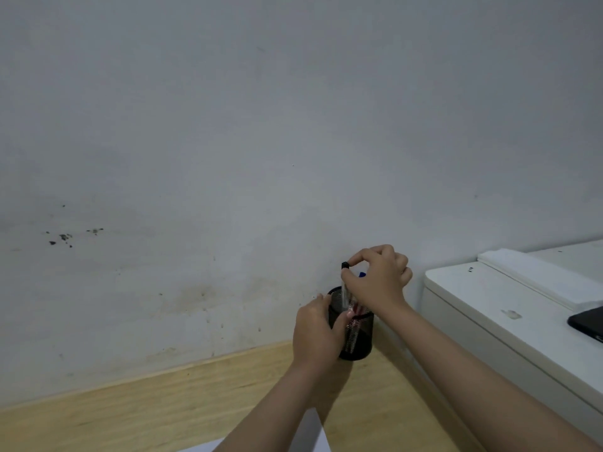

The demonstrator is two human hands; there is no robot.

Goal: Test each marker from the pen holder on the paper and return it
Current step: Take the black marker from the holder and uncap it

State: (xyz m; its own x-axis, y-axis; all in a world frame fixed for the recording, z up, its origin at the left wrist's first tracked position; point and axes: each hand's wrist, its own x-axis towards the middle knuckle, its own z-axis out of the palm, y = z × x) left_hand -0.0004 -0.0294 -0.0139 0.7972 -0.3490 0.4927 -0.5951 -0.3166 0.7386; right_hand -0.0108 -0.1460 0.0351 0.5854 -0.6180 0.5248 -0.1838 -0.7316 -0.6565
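Head view: black mesh pen holder stands upright on the wooden desk, far side, right up by the wall.

Left hand is wrapped around the holder's left side, fingers curled on the mesh, thumb across the near face. Firm grasp on the holder.

Right hand sits directly above the holder's mouth. Thumb and forefinger pinch the top of a marker just under its black cap; other fingers are curled in. The marker is near vertical, white barrel, lower end inside the holder's rim. Can't tell if it touches the bottom.

More markers are in the holder: a blue cap pokes out behind the right hand, and reddish barrels show through the mesh near the left thumb.

White paper lies at the near edge of the desk, mostly hidden by the left forearm.

Right of the holder: a white printer-like unit with a dark phone-like slab on top at the frame edge.

Print on the marker barrel is too blurred to read. No other legible text.
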